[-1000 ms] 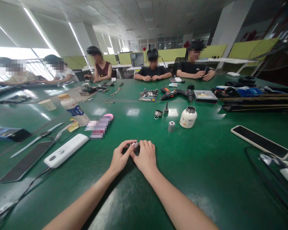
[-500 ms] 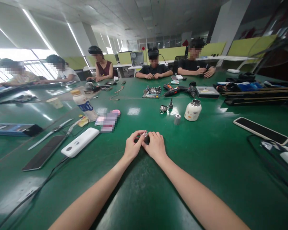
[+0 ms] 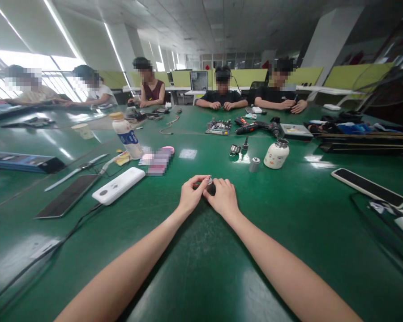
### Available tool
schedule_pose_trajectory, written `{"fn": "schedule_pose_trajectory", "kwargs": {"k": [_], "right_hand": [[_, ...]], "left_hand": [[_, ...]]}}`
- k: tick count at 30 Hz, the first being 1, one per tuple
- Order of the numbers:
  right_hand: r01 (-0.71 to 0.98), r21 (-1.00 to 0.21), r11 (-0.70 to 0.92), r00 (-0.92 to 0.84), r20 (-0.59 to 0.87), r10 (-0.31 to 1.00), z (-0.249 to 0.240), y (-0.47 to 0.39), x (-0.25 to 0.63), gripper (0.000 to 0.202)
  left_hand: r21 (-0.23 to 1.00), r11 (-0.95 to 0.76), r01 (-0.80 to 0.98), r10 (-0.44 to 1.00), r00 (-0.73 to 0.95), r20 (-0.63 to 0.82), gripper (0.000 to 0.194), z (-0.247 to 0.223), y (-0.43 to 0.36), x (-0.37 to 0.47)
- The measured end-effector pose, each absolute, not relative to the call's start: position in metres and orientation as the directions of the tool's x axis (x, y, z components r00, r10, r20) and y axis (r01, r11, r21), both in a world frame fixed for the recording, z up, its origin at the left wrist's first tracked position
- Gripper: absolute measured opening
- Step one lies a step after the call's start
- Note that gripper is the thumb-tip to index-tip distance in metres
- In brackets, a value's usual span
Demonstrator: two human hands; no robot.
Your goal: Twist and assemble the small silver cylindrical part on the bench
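Tabletop point(image 3: 289, 223), green and glossy, spreads before you, with your two bare hands meeting near the middle of the view. Between them, close to or on the surface, is a small dark part point(image 3: 211, 189) with a shiny silvery top; your fingers cover much of it, so its full shape cannot be told.

Your left hand point(image 3: 191, 193) is nearly closed, thumb and forefinger brought together in a pinch at the silvery top. Your right hand point(image 3: 225, 196) is loosely curled along the other side, thumb toward the part; whether it grips or only steadies cannot be told.

Expect the part to be light for its size yet rigid, probably hard metal or plastic that will not give under a squeeze. The shiny top looks smooth and may slip or turn beneath a fingertip. The dark sides seem the surer hold: thumb on one side, fingers on the other. It does not look fragile.

Beyond your right hand, well apart from it, stand a small silver cylinder point(image 3: 254, 165) and a cream bottle point(image 3: 276, 155) with a drawn face, its mouth uncovered.
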State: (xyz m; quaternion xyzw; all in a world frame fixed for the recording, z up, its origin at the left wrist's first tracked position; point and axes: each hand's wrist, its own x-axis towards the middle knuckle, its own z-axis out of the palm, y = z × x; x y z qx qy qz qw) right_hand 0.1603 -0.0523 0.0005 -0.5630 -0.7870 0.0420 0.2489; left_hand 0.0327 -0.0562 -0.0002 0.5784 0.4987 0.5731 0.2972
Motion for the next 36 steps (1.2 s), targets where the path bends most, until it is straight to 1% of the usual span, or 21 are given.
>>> {"fn": "schedule_pose_trajectory", "kwargs": {"k": [4,13,21,25,29,32,36], "right_hand": [[0.874,-0.309,0.375,-0.26,0.355,0.898,0.001,-0.053,0.159,0.029],[0.871,-0.294,0.394,-0.281,0.36,0.89,0.0,-0.055,0.159,0.032],[0.855,-0.328,0.403,-0.273,0.375,0.886,-0.002,-0.054,0.158,0.032],[0.797,-0.362,0.483,-0.344,0.386,0.856,-0.003,-0.045,0.164,0.031],[0.712,-0.338,0.616,-0.482,0.402,0.778,-0.005,-0.035,0.174,0.034],[0.721,-0.304,0.623,-0.485,0.421,0.767,-0.007,-0.032,0.175,0.034],[0.742,-0.259,0.619,-0.484,0.433,0.761,-0.008,-0.034,0.172,0.034]], "left_hand": [[0.911,-0.348,0.223,0.908,-0.163,0.387,0.028,0.0,-0.058,0.033],[0.916,-0.336,0.219,0.906,-0.191,0.378,0.03,0.004,-0.062,0.034],[0.92,-0.313,0.237,0.914,-0.189,0.36,0.031,0.003,-0.06,0.036],[0.908,-0.329,0.261,0.916,-0.146,0.374,0.029,0.002,-0.055,0.028],[0.886,-0.342,0.314,0.925,-0.054,0.377,0.026,0.003,-0.048,0.015],[0.883,-0.327,0.337,0.935,-0.017,0.353,0.028,0.001,-0.046,0.01],[0.89,-0.31,0.333,0.938,-0.042,0.343,0.031,0.001,-0.047,0.011]]}}
